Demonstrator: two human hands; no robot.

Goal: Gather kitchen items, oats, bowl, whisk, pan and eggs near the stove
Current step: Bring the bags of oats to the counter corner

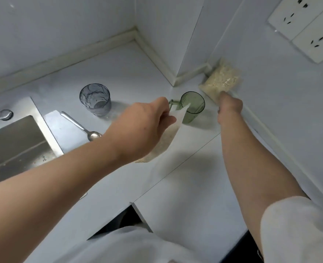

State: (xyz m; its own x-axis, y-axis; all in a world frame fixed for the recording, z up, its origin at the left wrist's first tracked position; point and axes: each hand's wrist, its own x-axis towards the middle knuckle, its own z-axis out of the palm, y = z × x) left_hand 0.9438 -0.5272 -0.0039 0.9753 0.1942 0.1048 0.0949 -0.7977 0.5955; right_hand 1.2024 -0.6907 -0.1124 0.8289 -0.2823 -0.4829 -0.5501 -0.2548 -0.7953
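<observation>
A clear bag of oats (pixel 221 78) leans against the right wall on the white counter (pixel 185 177). My right hand (pixel 230 106) grips its lower edge. My left hand (pixel 147 122) holds a second, flatter clear bag (pixel 168 141) with pale grains in it, lifted over the counter, its top corner in front of a green cup. No bowl, whisk, pan, eggs or stove are in view.
A green transparent cup (pixel 193 108) with a handle stands between my hands. A grey tinted glass (pixel 95 99) stands further left. A metal spoon (pixel 80 127) lies beside the steel sink (pixel 14 141). Two wall sockets (pixel 306 27) sit on the right wall.
</observation>
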